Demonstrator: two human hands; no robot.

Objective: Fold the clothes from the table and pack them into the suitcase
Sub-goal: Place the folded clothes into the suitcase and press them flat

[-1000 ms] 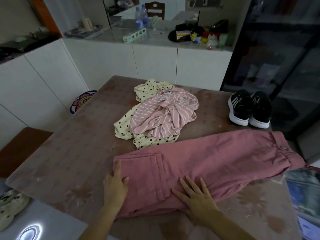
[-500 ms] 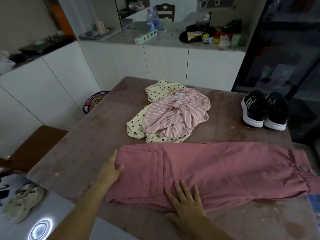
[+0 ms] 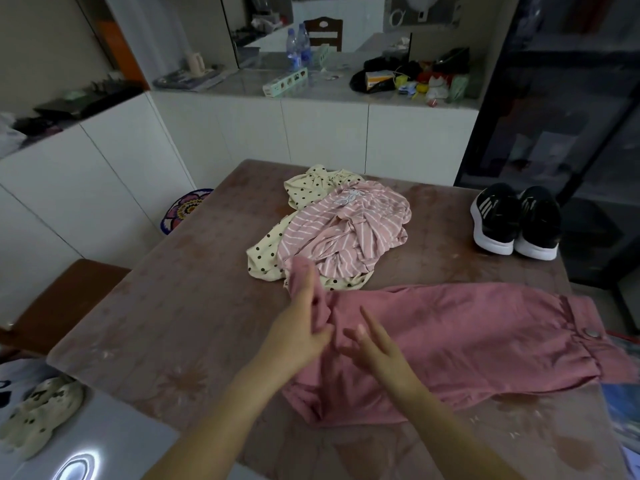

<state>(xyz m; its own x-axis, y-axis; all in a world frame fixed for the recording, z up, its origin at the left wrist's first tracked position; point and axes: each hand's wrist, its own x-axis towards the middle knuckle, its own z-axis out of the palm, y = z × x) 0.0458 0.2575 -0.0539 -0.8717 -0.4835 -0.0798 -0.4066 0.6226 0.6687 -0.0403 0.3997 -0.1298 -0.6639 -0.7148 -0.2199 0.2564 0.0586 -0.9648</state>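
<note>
**Pink trousers: first fold under way**

The pink cotton trousers (image 3: 467, 330) lie across the near part of the mottled brown counter (image 3: 173, 323), with the buttoned waistband at the right. The left hand (image 3: 299, 336) has its fingers curled round the left leg end and holds it raised off the counter. The right hand (image 3: 379, 346) hovers just above the cloth, fingers spread wide and holding nothing.

To fold well, I would press the right palm down where the crease should fall. The lifted end then goes rightward to meet the waistband, edges kept in line.

Half a second ago both hands lay flat on the trousers and the leg end rested on the counter. Now that end is up and the right hand is off the cloth. I cannot make out a suitcase.
</note>
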